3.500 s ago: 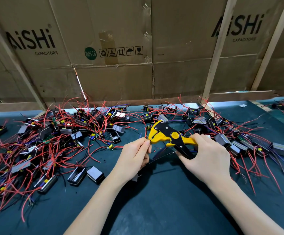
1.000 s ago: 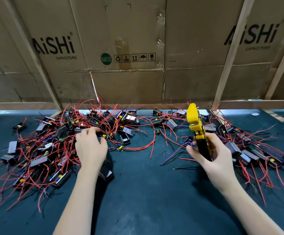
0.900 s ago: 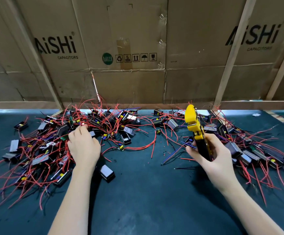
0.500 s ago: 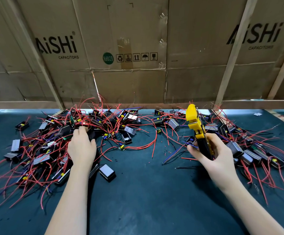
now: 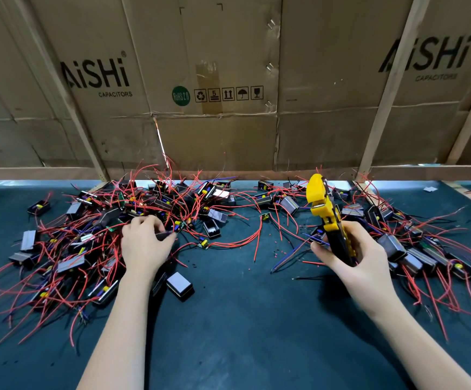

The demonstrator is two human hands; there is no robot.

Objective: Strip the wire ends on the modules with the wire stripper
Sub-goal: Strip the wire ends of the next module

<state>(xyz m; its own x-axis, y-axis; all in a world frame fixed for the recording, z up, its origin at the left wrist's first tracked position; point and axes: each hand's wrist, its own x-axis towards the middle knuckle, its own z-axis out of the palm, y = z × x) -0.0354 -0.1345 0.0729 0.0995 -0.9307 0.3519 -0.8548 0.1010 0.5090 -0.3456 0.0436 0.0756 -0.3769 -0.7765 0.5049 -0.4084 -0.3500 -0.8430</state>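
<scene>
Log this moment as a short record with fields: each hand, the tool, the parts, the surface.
left hand: in the left pile, fingers curled round a dark module
right hand: grips the wire stripper, yellow head up, no wire in it
modules: two heaps with red wires, left pile and right pile
loose module: lies by the left wrist
surface: dark green mat
backdrop: cardboard boxes printed AiSHi

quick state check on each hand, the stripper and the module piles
left hand: fingers curled in the left pile, pinching a dark piece
right hand: grips the wire stripper
wire stripper: upright, head up, no wire in it
left pile: tangled
right pile: tangled
</scene>
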